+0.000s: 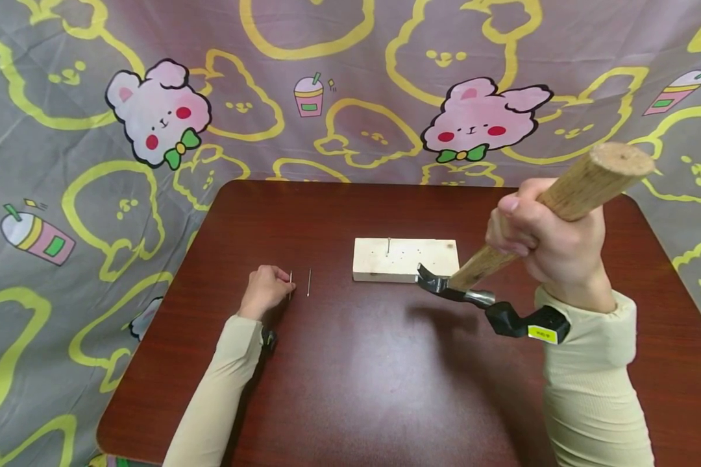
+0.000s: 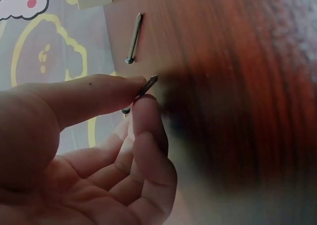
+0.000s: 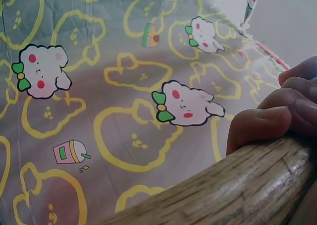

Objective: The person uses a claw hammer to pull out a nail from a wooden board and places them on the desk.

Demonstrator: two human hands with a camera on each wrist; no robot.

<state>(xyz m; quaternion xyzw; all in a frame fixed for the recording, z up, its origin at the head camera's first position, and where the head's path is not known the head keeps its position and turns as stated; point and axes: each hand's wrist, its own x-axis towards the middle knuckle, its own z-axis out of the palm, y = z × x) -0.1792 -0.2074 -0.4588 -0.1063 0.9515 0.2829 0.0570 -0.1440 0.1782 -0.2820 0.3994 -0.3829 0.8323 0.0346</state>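
My left hand (image 1: 264, 289) pinches a nail (image 2: 148, 86) between thumb and index finger, low over the left part of the table. Just to its right lies a second nail (image 1: 309, 283), also seen as a loose nail (image 2: 134, 39) in the left wrist view. On the right, my right hand (image 1: 552, 240) grips the wooden handle of a claw hammer (image 1: 596, 178), its metal head pointing down towards the table. Beyond the hammer head sits a pale wooden block (image 1: 405, 259), with a nail (image 1: 388, 246) standing upright in its top among several small holes.
The dark red-brown table (image 1: 350, 363) has rounded corners. A patterned curtain (image 1: 350, 78) with cartoon animals hangs behind and along its sides. A black wrist camera (image 1: 531, 324) sits on the right sleeve, close to the hammer head.
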